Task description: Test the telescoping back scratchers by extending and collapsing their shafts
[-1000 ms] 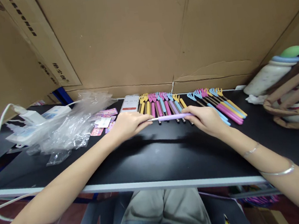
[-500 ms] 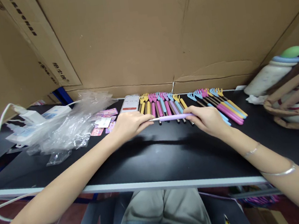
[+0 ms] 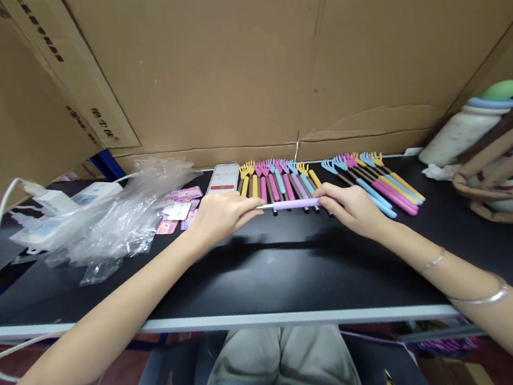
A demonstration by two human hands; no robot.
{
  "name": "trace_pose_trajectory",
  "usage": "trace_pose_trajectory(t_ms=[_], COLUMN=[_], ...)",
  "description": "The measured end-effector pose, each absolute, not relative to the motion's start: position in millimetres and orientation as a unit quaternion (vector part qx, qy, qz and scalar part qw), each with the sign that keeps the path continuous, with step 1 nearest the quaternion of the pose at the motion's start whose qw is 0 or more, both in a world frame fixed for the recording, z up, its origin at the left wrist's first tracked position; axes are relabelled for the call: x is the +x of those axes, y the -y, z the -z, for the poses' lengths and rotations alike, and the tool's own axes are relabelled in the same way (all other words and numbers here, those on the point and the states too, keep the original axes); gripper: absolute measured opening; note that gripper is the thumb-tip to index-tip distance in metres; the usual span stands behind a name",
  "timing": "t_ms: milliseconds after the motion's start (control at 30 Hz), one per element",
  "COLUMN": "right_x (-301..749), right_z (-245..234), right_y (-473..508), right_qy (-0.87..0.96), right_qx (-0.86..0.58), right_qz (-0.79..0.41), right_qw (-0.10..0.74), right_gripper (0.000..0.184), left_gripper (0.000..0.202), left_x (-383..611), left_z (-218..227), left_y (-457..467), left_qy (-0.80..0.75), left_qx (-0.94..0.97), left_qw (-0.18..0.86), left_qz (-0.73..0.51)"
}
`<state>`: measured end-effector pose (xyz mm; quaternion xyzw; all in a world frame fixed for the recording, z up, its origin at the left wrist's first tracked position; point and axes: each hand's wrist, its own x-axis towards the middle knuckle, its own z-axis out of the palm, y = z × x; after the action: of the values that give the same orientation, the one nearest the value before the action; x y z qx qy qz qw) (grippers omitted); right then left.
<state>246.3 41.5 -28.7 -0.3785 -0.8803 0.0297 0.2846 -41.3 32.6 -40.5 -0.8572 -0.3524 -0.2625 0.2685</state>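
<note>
A purple-handled stick with a thin metal shaft [image 3: 292, 204] lies sideways between my two hands, just above the black table [image 3: 265, 265]. My left hand [image 3: 219, 215] pinches the metal end. My right hand [image 3: 353, 206] is closed round the purple handle end. Right behind the stick lies a row of several small rakes with yellow, pink, blue and purple handles [image 3: 278, 181]. A second bunch of such rakes [image 3: 376, 182] fans out to the right of my right hand.
A phone [image 3: 222, 178] lies left of the rows. Crumpled clear plastic bags [image 3: 111, 218], small pink cards [image 3: 178, 211] and a white charger with cable [image 3: 54, 203] are at the left. A bottle [image 3: 466, 125] and woven bag [image 3: 504, 170] stand right. Cardboard walls the back.
My right hand has slid a little to the left along the purple handle, covering more of it. My left hand holds still.
</note>
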Motion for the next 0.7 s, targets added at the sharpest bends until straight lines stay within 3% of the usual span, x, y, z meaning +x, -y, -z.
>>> trace_pose_trajectory(t_ms=[200,300,367,533,700], right_x=[245,245,244,239,239], right_z=[39,42,41,34,29], right_y=[-48,-49,-48,-40,-34], right_qy=[0.82,0.792,0.805,0.852,0.861], right_qx=[-0.378,-0.377,-0.401,-0.466,-0.431], right_qz=[-0.374,-0.448,-0.393,-0.038,0.038], right_qw=[0.212,0.173,0.192,0.235,0.268], right_gripper=[0.039,0.043,0.042,0.029,0.028], left_gripper=[0.028,0.03,0.031,0.034,0.032], left_x=[-42,-39,-37,-31,-31], left_z=[37,40,43,46,43], left_y=[-31,-31,-31,-28,-26], left_qy=[0.305,0.31,0.33,0.4,0.415], left_qx=[-0.86,-0.868,-0.871,-0.868,-0.862], left_qw=[0.329,0.312,0.29,0.218,0.192], left_qz=[0.244,0.23,0.22,0.2,0.217])
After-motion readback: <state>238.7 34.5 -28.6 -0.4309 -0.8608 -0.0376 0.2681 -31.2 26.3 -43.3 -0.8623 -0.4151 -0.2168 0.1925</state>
